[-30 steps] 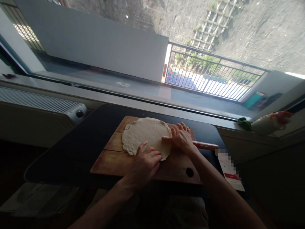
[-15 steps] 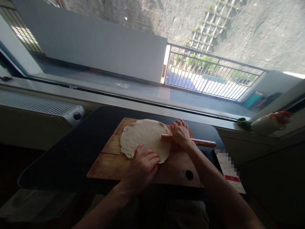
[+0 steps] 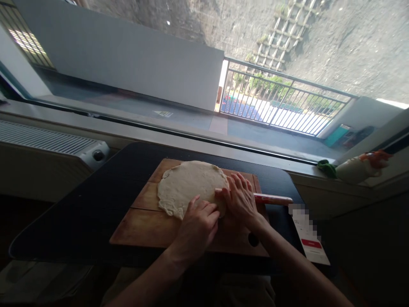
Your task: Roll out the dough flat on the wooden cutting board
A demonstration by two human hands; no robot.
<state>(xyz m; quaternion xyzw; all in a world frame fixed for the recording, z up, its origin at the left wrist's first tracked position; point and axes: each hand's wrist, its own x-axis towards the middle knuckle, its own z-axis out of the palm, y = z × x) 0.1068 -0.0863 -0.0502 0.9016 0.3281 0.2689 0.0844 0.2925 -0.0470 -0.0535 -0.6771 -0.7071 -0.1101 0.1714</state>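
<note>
The right hand (image 3: 241, 200) has just come back toward the person, and the long, thin, reddish-brown rolling pin (image 3: 273, 199) has rolled a bit that way too. A moment ago, the right fingers reached farther toward the window; now they lie over the pin. They are nearly straight and a little apart, resting on top and not wrapped tight around it. The left hand (image 3: 200, 224) is now nearer to the right one. Its fingers are bent and close together on the near edge of the flat, round, cream-coloured dough (image 3: 188, 183). I cannot tell if they pinch the dough or just rest on it.

The dough lies on the brown wooden board (image 3: 137, 226) on the black table (image 3: 79, 213), and it looks about the same shape as before. The left end of the pin is over its right side, and the other end sticks out past the board. So the rolling seems to be going on at that side, while the left hand may be keeping the dough from sliding.
</note>
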